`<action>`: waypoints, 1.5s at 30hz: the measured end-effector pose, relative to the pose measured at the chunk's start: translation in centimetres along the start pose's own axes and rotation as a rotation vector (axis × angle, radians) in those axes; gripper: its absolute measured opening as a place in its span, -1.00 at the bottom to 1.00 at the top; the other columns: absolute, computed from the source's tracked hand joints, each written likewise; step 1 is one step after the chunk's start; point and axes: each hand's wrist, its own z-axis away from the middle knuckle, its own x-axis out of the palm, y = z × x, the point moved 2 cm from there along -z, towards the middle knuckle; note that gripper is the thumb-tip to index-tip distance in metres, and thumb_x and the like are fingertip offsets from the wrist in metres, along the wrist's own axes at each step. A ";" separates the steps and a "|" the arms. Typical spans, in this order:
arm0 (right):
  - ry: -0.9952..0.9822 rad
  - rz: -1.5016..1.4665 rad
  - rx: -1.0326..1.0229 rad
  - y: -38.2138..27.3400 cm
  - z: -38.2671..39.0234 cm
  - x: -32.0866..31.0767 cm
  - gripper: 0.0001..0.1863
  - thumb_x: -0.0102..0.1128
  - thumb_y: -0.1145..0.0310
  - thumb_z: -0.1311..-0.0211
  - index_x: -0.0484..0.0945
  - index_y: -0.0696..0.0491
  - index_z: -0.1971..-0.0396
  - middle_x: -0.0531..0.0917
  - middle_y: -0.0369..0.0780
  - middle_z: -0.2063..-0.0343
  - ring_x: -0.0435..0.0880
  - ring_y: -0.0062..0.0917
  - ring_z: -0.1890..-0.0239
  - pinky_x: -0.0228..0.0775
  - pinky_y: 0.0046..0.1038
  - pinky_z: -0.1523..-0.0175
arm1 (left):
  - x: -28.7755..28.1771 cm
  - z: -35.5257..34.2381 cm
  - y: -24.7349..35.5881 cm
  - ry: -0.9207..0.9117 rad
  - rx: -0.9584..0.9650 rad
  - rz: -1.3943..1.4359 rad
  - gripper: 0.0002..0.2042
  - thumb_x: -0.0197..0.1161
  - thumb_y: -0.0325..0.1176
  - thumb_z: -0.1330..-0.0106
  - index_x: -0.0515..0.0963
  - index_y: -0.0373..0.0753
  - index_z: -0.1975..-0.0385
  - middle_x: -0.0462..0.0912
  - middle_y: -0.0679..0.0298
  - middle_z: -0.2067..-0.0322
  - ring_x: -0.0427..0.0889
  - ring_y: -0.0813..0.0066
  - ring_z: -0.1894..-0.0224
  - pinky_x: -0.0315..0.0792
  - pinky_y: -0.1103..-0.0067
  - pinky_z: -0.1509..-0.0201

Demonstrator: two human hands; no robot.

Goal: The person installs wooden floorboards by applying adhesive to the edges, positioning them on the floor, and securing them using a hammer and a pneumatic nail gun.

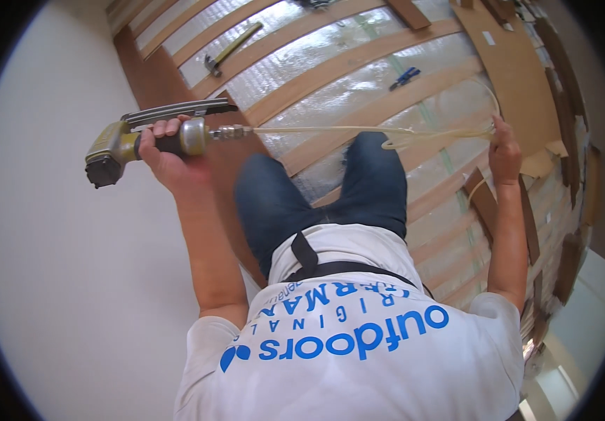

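Observation:
My left hand (170, 156) is wrapped round the dark grip of a pneumatic nail gun (111, 144), yellow-green and grey, held near the white wall on the left. A metal coupling (231, 132) joins its end to a thin, pale air hose (316, 130). That hose stretches across above my knees to the right, where my right hand (504, 153) is closed on it. Between the two hands part of the hose hangs in a loose loop, and another length curves up past my right hand.
Wooden floor battens (330, 74) run over shiny foil sheeting. A hammer (234, 49) lies at the upper left, blue-handled pliers (405, 78) at upper centre. Brown boards (169, 84) line the wall. Cardboard (509, 67) and more planks lie at right.

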 end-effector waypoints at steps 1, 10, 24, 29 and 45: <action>0.010 0.011 0.015 1.0 -0.5 -1.9 -0.36 0.09 0.68 -0.20 0.53 -0.19 -0.26 0.75 -0.17 0.08 0.76 -0.17 0.18 0.61 -0.14 0.15 | 0.0 0.0 0.2 -0.002 -0.007 0.004 -0.86 0.19 -0.32 -0.40 0.39 -0.08 0.40 0.45 0.49 0.44 0.48 0.56 0.33 0.47 0.40 -0.13; -0.319 0.304 0.831 29.4 24.9 -13.1 -0.47 0.12 0.48 -0.36 0.42 -0.12 -0.32 0.68 0.02 0.00 0.66 -0.03 -0.05 0.49 -0.07 -0.08 | -5.2 -3.9 0.8 0.047 -0.036 -0.083 -0.84 0.23 -0.32 -0.32 0.38 -0.07 0.46 0.44 0.51 0.50 0.49 0.55 0.35 0.52 0.44 -0.02; -0.632 -0.213 1.182 21.3 32.3 -13.9 -0.56 0.20 0.05 -0.49 0.56 0.16 -0.02 0.69 -0.14 0.34 0.68 -0.41 0.26 0.52 -0.30 0.11 | -3.7 0.5 0.6 -0.211 -0.354 -0.164 -0.81 0.23 -0.36 -0.40 0.37 -0.07 0.44 0.41 0.47 0.47 0.46 0.56 0.36 0.46 0.50 0.04; -0.373 -0.640 1.037 14.4 24.9 -5.6 -0.52 0.29 0.03 -0.40 0.55 0.18 0.02 0.65 -0.19 0.39 0.64 -0.51 0.37 0.52 -0.38 0.20 | 1.1 4.0 -0.4 -0.273 -0.332 -0.172 -0.84 0.19 -0.33 -0.44 0.39 -0.08 0.41 0.42 0.48 0.46 0.47 0.56 0.37 0.45 0.42 -0.11; -0.110 -1.422 0.727 -5.3 7.0 -8.4 -0.60 0.09 -0.06 -0.54 0.59 -0.01 0.30 0.36 -0.49 0.66 0.26 -0.82 0.63 0.05 -0.67 0.51 | 1.9 8.5 -10.3 -0.097 -0.126 -0.236 -0.85 0.27 -0.29 -0.45 0.44 -0.11 0.31 0.51 0.38 0.42 0.55 0.49 0.26 0.48 0.50 -0.06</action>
